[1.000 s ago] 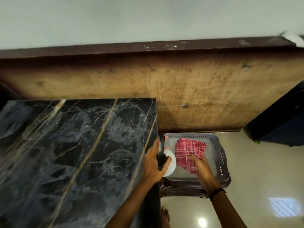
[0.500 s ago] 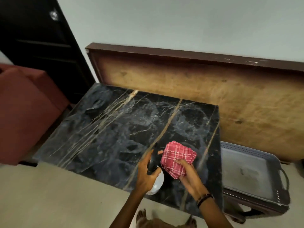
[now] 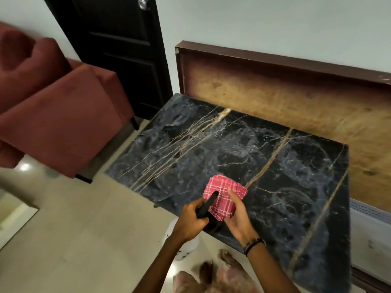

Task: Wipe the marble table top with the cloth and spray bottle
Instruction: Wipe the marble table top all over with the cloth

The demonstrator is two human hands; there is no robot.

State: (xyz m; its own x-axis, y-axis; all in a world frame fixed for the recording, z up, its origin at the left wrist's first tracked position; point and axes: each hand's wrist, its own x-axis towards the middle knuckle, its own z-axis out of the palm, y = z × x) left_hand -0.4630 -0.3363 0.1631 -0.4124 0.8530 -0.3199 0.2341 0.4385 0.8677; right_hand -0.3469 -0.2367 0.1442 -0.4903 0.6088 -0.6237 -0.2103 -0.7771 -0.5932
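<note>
The black marble table top (image 3: 264,166), veined in gold and white, fills the middle of the head view. My left hand (image 3: 191,220) grips the spray bottle (image 3: 208,205) by its black head; the white body hangs mostly hidden below my hand, off the table's near edge. The nozzle points at the folded red checked cloth (image 3: 224,196). My right hand (image 3: 238,216) holds that cloth from below and the right, thumb on top, just above the table's near edge.
A red-brown sofa (image 3: 53,115) stands to the left, a black door (image 3: 118,49) behind it. A wooden board (image 3: 285,98) leans on the wall behind the table. A grey tray (image 3: 370,235) sits at the right edge. My feet show on the tiled floor below.
Both hands have lifted the cloth and the bottle out of the grey tray and carried them left over the table's near edge. The view has swung left.
</note>
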